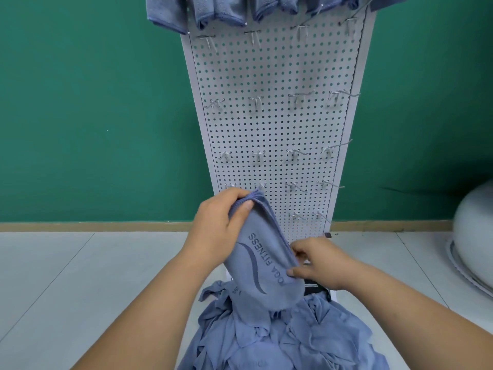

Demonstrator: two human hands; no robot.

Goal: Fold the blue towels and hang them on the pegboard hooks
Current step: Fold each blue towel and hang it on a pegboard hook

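Before the white pegboard (274, 124), both hands grip one folded blue towel (262, 259) — left hand (217, 227) pinching its upper end, right hand (316, 260) its side edge — above the unfolded towel pile (280, 335).

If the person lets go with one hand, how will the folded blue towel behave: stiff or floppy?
Probably floppy: the folded towel curves limply between the left hand and the right hand, and the pile below lies crumpled. It is likely light, since finger pinches alone carry it. Its layered edges may slip apart.
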